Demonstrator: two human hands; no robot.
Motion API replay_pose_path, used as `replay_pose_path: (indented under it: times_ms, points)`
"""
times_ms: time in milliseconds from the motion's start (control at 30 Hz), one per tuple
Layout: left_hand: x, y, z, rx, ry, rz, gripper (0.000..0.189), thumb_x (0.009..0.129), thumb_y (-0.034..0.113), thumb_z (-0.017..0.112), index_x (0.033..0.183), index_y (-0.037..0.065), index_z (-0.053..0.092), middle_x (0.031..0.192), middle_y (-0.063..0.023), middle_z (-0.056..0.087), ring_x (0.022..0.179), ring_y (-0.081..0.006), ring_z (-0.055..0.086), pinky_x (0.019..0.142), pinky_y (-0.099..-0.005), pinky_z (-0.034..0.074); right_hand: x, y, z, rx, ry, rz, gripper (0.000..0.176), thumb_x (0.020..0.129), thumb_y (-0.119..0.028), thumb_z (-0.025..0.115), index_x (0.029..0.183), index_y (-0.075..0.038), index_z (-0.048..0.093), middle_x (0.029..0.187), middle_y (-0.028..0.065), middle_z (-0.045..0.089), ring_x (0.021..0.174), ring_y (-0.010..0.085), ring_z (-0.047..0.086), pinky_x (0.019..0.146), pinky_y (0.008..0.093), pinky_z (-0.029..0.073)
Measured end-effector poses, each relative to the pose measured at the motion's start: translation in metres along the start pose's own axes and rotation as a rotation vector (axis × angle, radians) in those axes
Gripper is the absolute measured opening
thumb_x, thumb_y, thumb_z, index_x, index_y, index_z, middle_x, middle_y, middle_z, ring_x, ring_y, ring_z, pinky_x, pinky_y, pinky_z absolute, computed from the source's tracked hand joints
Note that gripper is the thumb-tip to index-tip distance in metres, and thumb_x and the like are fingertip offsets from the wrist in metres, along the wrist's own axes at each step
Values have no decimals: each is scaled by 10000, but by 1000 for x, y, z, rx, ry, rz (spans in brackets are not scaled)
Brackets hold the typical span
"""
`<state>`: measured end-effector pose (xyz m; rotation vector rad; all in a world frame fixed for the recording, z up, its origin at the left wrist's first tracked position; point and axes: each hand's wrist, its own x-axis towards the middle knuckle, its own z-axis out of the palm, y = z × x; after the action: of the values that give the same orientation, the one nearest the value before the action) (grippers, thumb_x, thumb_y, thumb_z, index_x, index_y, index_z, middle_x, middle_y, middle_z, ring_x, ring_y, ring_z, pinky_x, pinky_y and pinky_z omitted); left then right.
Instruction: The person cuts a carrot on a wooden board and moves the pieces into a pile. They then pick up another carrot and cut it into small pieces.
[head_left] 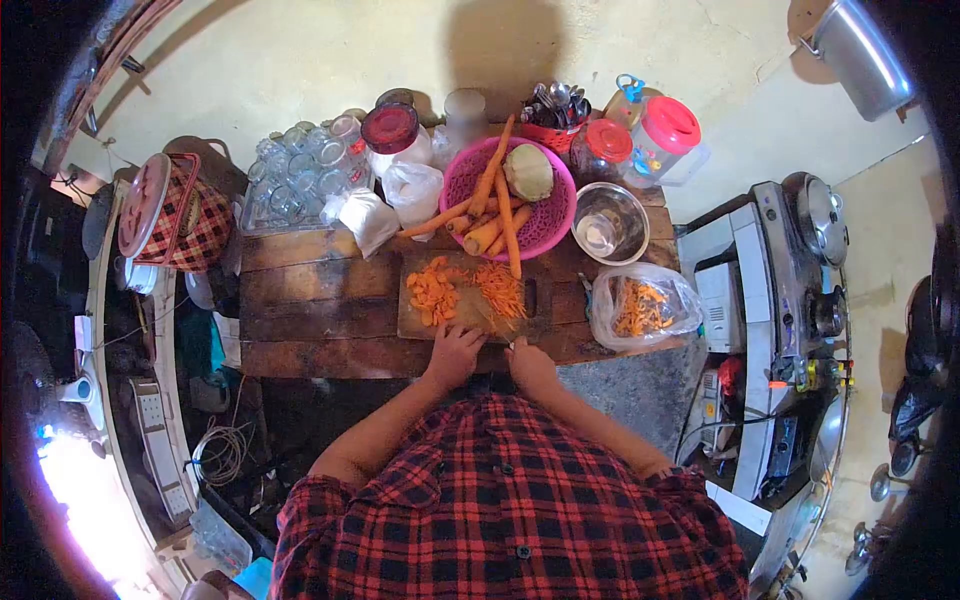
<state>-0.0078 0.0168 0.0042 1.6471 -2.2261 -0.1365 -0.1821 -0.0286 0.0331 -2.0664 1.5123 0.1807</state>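
Note:
A wooden cutting board lies at the front edge of the wooden table. On it are a pile of carrot slices at the left and thin carrot strips at the right. My left hand rests at the board's front edge, fingers bent; anything under them is hidden. My right hand is closed beside it, around what looks like a knife handle; the blade barely shows. Behind the board, a pink basket holds whole carrots and a pale round vegetable.
Right of the board are a plastic bag with cut carrot and a steel bowl. Jars, white bags, a tray of glasses and a red-lidded jug stand behind. A stove is at the right.

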Motion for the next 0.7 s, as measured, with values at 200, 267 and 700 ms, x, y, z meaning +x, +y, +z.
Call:
replay_pose_path:
  times_ms: [200, 267, 700]
  points:
    - [0, 2, -2, -27, -30, -18, 406, 699, 99, 570, 1103, 75, 607, 1098, -39, 579, 980, -225, 506, 937, -475, 323, 20, -9, 6, 40, 43, -64, 357, 907, -324, 456, 1034, 10, 460, 762, 234, 628, 714, 410, 622, 633, 509, 489]
    - [0, 1, -3, -13, -47, -14, 404, 698, 98, 571, 1100, 74, 609, 1105, -40, 578, 979, -227, 505, 938, -476, 321, 8, -9, -5, 45, 21, -43, 353, 907, -321, 458, 1027, 11, 471, 764, 234, 629, 716, 407, 623, 633, 506, 490]
    - [0, 0, -4, -1, -35, -3, 398, 693, 128, 581, 1087, 89, 618, 1120, -39, 584, 1013, -238, 504, 939, -482, 325, -3, -2, 6, 60, -13, 43, 351, 906, -323, 465, 956, 19, 524, 780, 246, 628, 761, 407, 625, 662, 495, 496]
